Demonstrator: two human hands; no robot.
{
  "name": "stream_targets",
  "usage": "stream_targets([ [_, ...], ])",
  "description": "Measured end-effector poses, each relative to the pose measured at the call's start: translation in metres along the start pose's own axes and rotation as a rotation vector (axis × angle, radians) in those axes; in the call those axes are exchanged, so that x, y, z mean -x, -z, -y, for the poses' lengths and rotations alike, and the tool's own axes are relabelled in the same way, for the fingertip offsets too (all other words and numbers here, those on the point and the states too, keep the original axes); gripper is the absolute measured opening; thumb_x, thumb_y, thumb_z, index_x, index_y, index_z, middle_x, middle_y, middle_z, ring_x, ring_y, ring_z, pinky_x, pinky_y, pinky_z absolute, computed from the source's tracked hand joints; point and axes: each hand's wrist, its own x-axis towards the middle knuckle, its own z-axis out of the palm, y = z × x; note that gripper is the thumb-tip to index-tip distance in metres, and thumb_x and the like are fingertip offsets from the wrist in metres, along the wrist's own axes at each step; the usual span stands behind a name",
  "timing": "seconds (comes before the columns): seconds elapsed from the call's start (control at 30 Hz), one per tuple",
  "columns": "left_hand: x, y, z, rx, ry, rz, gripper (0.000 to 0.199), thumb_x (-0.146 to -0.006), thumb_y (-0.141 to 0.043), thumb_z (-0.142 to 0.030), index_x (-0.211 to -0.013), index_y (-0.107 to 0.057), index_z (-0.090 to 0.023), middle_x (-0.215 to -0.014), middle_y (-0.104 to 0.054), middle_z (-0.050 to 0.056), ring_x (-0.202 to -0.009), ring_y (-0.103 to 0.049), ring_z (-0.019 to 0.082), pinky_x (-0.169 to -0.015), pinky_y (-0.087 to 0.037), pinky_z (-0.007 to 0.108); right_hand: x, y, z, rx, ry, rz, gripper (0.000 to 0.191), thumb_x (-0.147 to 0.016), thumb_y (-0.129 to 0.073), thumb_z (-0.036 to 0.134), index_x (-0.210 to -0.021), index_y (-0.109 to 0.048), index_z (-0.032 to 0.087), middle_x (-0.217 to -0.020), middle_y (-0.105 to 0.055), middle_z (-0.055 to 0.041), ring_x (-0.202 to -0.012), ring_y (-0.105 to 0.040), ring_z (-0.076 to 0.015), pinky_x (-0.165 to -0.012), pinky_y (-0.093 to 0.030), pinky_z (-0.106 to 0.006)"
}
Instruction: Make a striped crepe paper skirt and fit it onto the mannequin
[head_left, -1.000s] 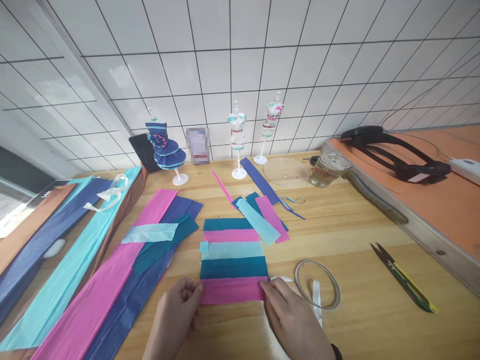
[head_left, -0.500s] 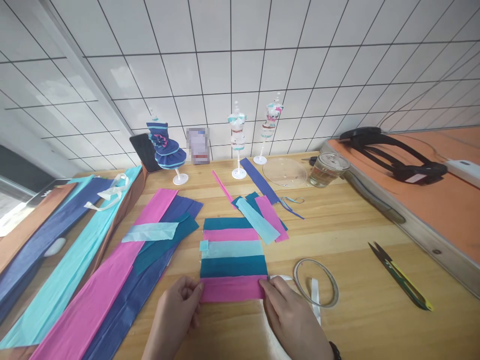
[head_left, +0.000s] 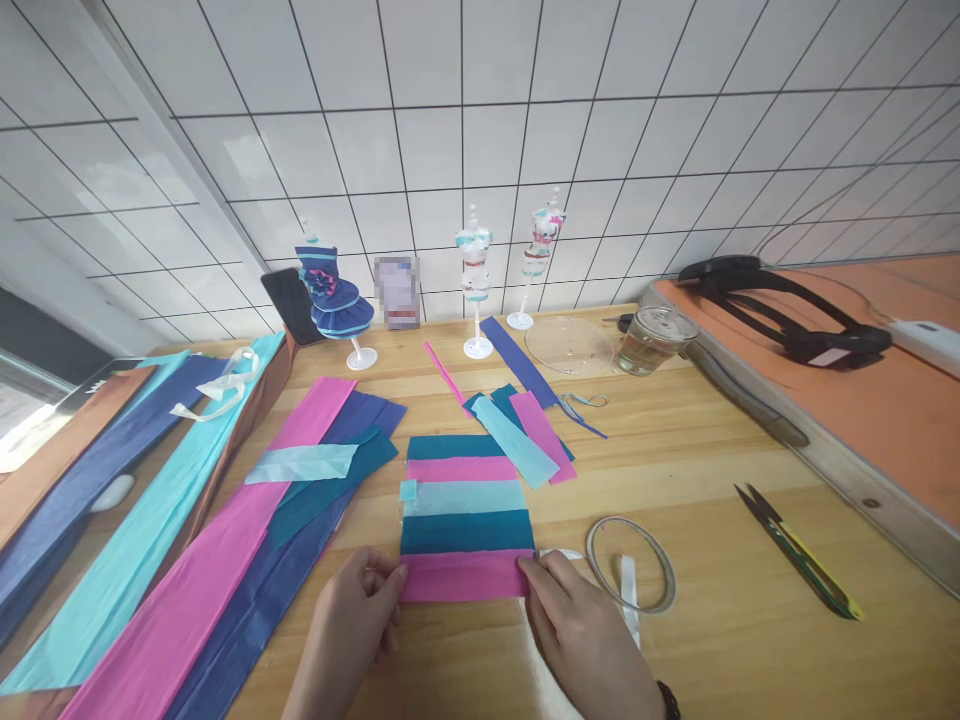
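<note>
Barely anything's changed: left hand (head_left: 360, 605) still pinches the left end of the pink band (head_left: 465, 578), near middle, right hand (head_left: 574, 610) the other, so it's probably just being held straight. Left to right: three mannequins (head_left: 475, 265) far, five bands (head_left: 465, 497) in that panel (two teal, two pink, one pale blue), one ring (head_left: 668, 572), one snips (head_left: 799, 561) near right.

1. Striped panel (head_left: 466, 522), near centre, far to near: teal, magenta, pale aqua, teal, magenta bands.
2. Little dress (head_left: 337, 297), far left: navy, pale-blue edging, pink-and-navy rosette (head_left: 322, 284).
3. Snips (head_left: 796, 558), right: yellow and green, dark-bladed.
4. Tiled wall (head_left: 495, 145), far: white, black grid.
</note>
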Motion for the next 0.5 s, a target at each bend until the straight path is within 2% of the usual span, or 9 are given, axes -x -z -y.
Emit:
stream_targets([
  [0.27,-0.0001,0.0013,0.0020,0.022,-0.011,0.015,0.026,-0.068,-0.052,-0.045,-0.070,-0.037,-0.024,-0.036,-0.047,-0.012,-0.022,-0.044,0.010,-0.025,-0.022,0.016,0.0014,-0.0005,0.0003,0.018,-0.024,0.032,0.032,-0.086,-0.032,0.005,-0.104,-0.058,0.009,-0.083,-0.062,-0.0110,-0.065,-0.063,-0.0177,-0.058,-0.053,-0.029],
  [0.5,-0.0025,0.0039,0.0031,0.017,-0.011,0.062,0.027,-0.068,-0.053,-0.045,-0.073,-0.038,-0.024,-0.037,-0.049,-0.012,-0.025,-0.047,0.011,-0.026,-0.026,0.017,0.0027,-0.0025,0.0005,0.023,-0.035,0.009,0.031,-0.087,-0.033,0.006,-0.103,-0.059,0.010,-0.081,-0.062,-0.0101,-0.063,-0.062,-0.0172,-0.057,-0.052,-0.028],
])
